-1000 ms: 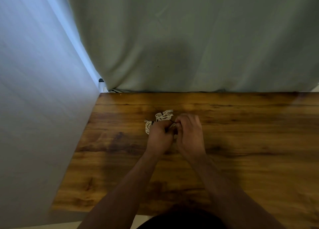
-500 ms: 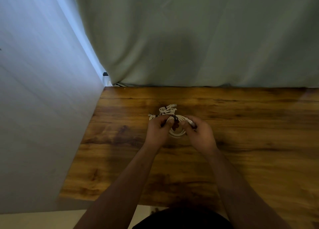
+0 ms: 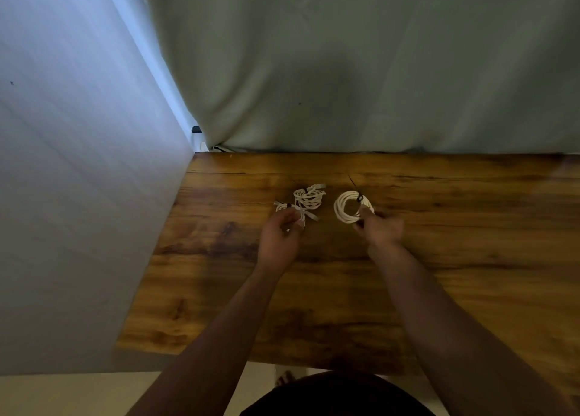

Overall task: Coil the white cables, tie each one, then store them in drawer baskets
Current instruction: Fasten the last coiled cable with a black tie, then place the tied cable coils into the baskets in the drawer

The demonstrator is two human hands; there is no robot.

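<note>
A neat round coil of white cable [image 3: 341,210] with a dark tie on its far side lies on the wooden table [image 3: 470,227]. My right hand [image 3: 381,227] pinches the coil's near right edge. To the left sit two more tied white cable bundles: one looser bundle [image 3: 309,197] farther back, and a smaller one [image 3: 287,208] just beyond my left hand [image 3: 281,237]. The left hand's fingers curl over that small bundle's near end; whether they grip it is unclear.
A grey-green curtain [image 3: 345,70] hangs along the table's far edge. A pale wall [image 3: 78,164] stands against the table's left side. The table's near edge runs just ahead of my body. No drawer or basket is in view.
My hands have parted: the right carried the round coil out to the right, the left stayed by the bundles. Before, both worked together on the coil at the centre.
</note>
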